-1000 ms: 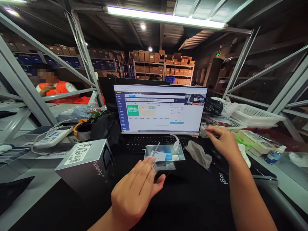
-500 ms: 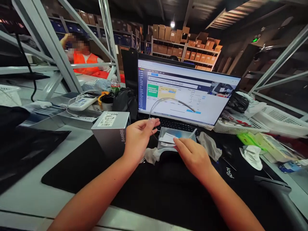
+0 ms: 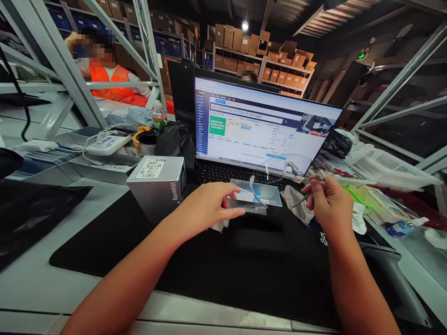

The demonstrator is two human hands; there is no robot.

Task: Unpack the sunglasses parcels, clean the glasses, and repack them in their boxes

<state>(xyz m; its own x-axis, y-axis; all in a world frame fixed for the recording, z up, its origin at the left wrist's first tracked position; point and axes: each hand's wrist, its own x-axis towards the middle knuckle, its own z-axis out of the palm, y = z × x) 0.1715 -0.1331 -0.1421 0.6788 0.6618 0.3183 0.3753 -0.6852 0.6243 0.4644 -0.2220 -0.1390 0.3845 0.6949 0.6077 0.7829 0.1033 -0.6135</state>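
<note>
My right hand (image 3: 326, 201) is closed on a thin grey cable (image 3: 279, 171) that arcs leftwards in front of the monitor (image 3: 261, 125). My left hand (image 3: 209, 204) hovers with its fingers stretched out over a shallow silver tray (image 3: 270, 194) holding a white and blue card (image 3: 249, 195). The tray sits on a black desk mat (image 3: 209, 270) in front of a black keyboard (image 3: 226, 173). A crumpled white cloth (image 3: 219, 225) lies under my left hand.
A grey labelled box (image 3: 159, 184) stands left of the tray. A grey cloth (image 3: 296, 202) lies to its right. White baskets (image 3: 387, 167), green packets and a small bottle (image 3: 401, 228) fill the right side. A person in an orange vest (image 3: 108, 79) sits beyond the metal shelving at the back left.
My right hand has lifted from the tray and swung right with the cable. My left hand let go of the cable loop and dropped over the tray.
</note>
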